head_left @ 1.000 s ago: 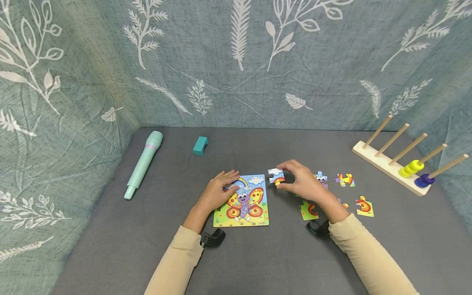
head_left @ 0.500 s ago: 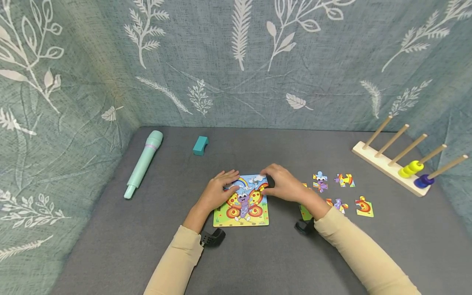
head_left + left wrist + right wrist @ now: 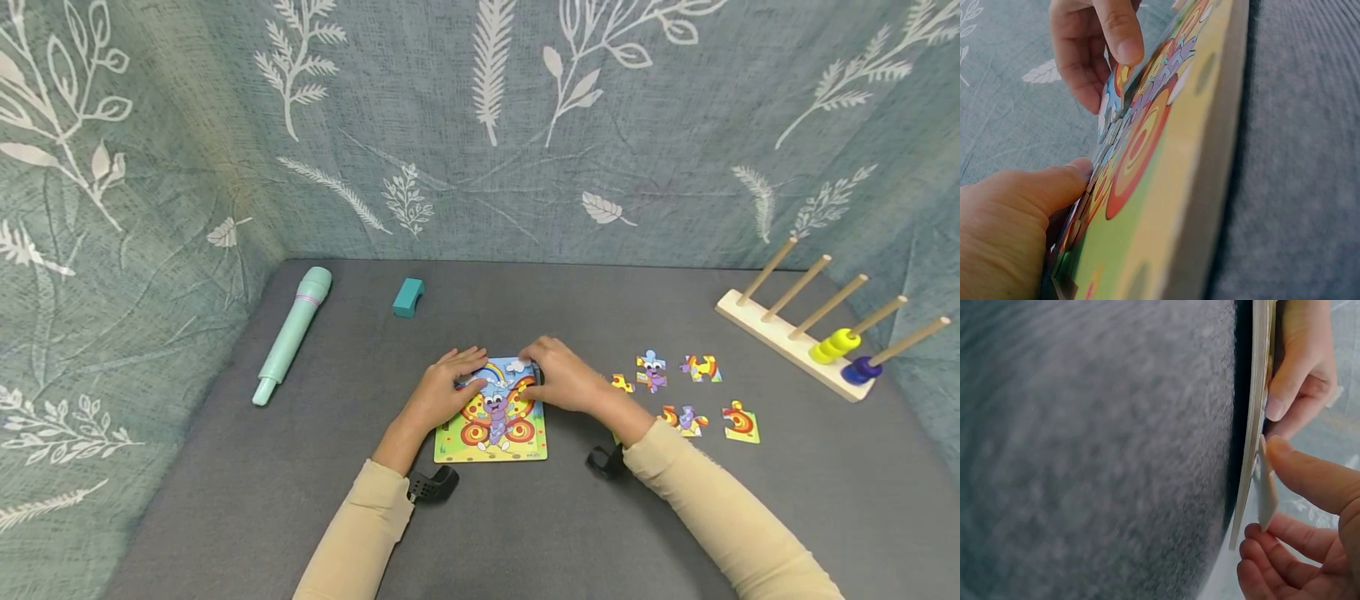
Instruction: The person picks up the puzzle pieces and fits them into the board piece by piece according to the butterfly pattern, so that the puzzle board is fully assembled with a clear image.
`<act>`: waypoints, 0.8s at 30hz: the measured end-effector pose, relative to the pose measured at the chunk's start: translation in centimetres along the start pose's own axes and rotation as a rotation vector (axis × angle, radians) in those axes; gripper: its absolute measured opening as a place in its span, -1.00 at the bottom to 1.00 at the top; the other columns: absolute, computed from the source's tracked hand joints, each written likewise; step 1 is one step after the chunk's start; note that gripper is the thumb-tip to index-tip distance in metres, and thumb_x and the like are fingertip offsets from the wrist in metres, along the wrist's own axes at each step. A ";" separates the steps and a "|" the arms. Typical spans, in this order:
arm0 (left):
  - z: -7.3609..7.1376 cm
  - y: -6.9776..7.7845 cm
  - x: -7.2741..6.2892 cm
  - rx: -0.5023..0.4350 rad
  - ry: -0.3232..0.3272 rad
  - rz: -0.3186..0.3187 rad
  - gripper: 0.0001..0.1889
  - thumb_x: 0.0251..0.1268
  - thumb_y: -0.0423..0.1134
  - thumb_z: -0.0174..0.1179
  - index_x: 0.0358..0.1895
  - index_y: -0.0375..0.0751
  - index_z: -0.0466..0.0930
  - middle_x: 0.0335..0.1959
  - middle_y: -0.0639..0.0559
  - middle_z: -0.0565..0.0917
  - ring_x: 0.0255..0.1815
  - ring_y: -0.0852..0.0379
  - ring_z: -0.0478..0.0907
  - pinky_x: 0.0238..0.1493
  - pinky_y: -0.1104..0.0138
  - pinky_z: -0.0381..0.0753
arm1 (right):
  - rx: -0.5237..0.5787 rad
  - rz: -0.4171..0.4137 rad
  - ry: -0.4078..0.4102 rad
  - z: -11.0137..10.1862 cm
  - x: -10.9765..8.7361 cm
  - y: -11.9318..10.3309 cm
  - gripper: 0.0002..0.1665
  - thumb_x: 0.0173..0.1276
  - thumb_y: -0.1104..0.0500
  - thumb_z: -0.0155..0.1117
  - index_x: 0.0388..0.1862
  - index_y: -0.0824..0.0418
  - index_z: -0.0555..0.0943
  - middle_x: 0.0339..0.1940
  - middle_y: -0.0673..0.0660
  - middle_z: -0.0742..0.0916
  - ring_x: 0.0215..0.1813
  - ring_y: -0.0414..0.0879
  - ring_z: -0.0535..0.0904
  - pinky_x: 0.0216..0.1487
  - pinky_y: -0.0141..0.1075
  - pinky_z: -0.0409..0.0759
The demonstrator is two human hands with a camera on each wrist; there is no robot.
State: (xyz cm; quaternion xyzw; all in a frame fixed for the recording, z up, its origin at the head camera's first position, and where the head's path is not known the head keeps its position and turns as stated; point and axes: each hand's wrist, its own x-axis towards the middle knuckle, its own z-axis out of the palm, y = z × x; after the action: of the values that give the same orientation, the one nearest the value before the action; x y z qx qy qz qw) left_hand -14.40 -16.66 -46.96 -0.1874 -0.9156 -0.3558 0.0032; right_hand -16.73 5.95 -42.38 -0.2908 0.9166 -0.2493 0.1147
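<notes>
Right hand (image 3: 561,377) pinches the puzzle piece (image 3: 1266,497), moved from beside the board (image 3: 468,455) to its upper-right corner, unseated; left hand (image 3: 437,390), thumb spread, rests at upper left.

on the table (image 3: 525,521), a mint microphone (image 3: 292,337), a teal block (image 3: 407,297) and a wooden peg rack (image 3: 780,332); behind, leaf-print cloth (image 3: 420,92).

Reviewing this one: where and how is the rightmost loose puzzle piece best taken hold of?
Probably a pinch from above with the right hand, once it releases the held piece: thumb on the near edge, fingers on the far edge beside the knob. The rightmost loose puzzle piece lies flat and thin on the table, so its edges seem the best hold.
</notes>
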 end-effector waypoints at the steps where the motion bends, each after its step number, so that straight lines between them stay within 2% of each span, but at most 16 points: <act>1: 0.0 0.0 0.0 -0.003 -0.001 0.000 -0.57 0.27 -0.21 0.23 0.19 -0.25 0.54 0.26 -0.06 0.51 0.37 0.03 0.36 0.52 0.16 0.13 | -0.015 -0.001 -0.005 0.1 0.1 0.0 -0.37 0.16 0.05 0.44 0.14 0.34 0.52 0.11 0.25 0.55 0.17 0.10 0.46 0.16 -0.06 0.55; 9: 0.0 -0.1 0.0 -0.010 -0.004 0.002 -0.57 0.27 -0.20 0.23 0.20 -0.25 0.54 0.27 -0.05 0.51 0.37 0.03 0.35 0.52 0.16 0.13 | -0.144 -0.004 0.000 0.4 0.1 -0.8 -0.41 0.15 0.05 0.44 0.09 0.33 0.56 0.02 0.22 0.58 0.03 0.05 0.48 0.01 -0.13 0.60; 15: 0.0 -0.1 0.0 -0.009 -0.007 0.004 -0.56 0.27 -0.20 0.23 0.20 -0.25 0.54 0.27 -0.05 0.50 0.37 0.02 0.35 0.52 0.16 0.12 | -0.185 0.023 0.000 0.4 0.0 -1.2 -0.43 0.15 0.03 0.43 0.07 0.32 0.58 0.01 0.22 0.59 0.03 0.05 0.49 0.03 -0.13 0.60; 24: 0.0 0.0 0.0 -0.006 0.001 0.008 -0.57 0.27 -0.21 0.24 0.19 -0.26 0.54 0.27 -0.07 0.51 0.36 0.02 0.36 0.52 0.16 0.13 | -0.220 0.005 -0.003 0.5 0.3 -1.3 -0.47 0.14 0.03 0.44 0.02 0.31 0.61 -0.03 0.21 0.59 0.00 0.04 0.50 -0.01 -0.15 0.61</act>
State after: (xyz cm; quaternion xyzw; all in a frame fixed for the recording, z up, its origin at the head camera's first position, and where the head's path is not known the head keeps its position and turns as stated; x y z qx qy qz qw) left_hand -14.39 -16.66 -46.93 -0.1907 -0.9139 -0.3584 0.0043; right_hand -16.15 4.67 -42.12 -0.2996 0.9390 -0.1465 0.0841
